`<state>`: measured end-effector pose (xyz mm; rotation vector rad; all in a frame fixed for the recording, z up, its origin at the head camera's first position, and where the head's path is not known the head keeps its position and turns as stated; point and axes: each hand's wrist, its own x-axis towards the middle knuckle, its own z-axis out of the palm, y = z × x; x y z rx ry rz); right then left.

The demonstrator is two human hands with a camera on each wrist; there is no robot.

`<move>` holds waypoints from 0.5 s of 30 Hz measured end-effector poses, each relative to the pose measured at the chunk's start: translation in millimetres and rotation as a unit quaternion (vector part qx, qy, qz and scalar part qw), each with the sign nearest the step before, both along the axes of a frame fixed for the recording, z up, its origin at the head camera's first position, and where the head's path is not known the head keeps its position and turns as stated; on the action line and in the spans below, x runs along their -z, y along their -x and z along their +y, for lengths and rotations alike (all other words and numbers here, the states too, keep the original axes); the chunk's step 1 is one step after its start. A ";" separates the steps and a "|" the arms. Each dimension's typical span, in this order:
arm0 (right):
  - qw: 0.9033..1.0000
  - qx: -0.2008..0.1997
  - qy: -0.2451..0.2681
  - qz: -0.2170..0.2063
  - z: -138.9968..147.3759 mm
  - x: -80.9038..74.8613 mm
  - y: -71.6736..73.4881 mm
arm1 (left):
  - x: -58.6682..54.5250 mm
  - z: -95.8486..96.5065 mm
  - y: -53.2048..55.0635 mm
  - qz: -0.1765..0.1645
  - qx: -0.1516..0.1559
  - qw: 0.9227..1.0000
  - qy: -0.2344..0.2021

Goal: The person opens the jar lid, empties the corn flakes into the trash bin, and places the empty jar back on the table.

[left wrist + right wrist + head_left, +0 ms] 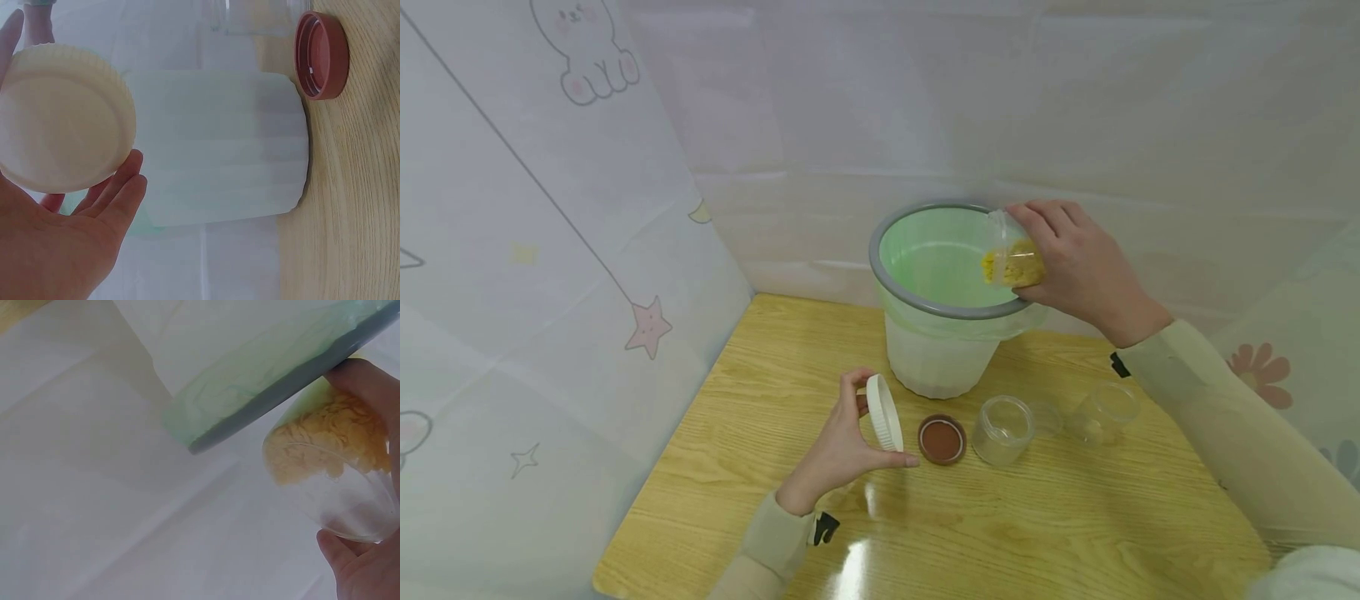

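My right hand [1078,262] grips a clear jar [1000,223], tilted on its side with its mouth toward the inside of a white bin [925,354]. Small yellow pieces [1021,265] lie along the jar's lower side, as the right wrist view also shows [331,431]. A green bag lines the bin, held under its grey rim [880,267]. In front of the bin, my left hand [838,446] holds a white ridged lid [883,414] on edge between thumb and fingers. The left wrist view shows the lid's flat face [62,125].
On the wooden table [715,467] a brown-red lid [942,439] lies inside up. Beside it stands a clear jar [1002,431], with another clear jar [1105,415] farther right. A pale printed sheet [820,108] hangs right behind the bin.
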<state>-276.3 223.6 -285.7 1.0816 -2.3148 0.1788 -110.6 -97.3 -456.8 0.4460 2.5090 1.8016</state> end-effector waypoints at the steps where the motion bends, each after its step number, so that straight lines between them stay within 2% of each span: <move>1: 1.000 0.000 0.000 0.000 -0.4 -0.3 -0.2 | 0.0 -0.1 -0.1 -0.001 0.000 1.000 -0.001; 15: 1.000 0.000 -0.006 0.001 -1.4 -1.6 -1.0 | -0.5 0.1 -1.1 -0.007 0.001 1.000 -0.002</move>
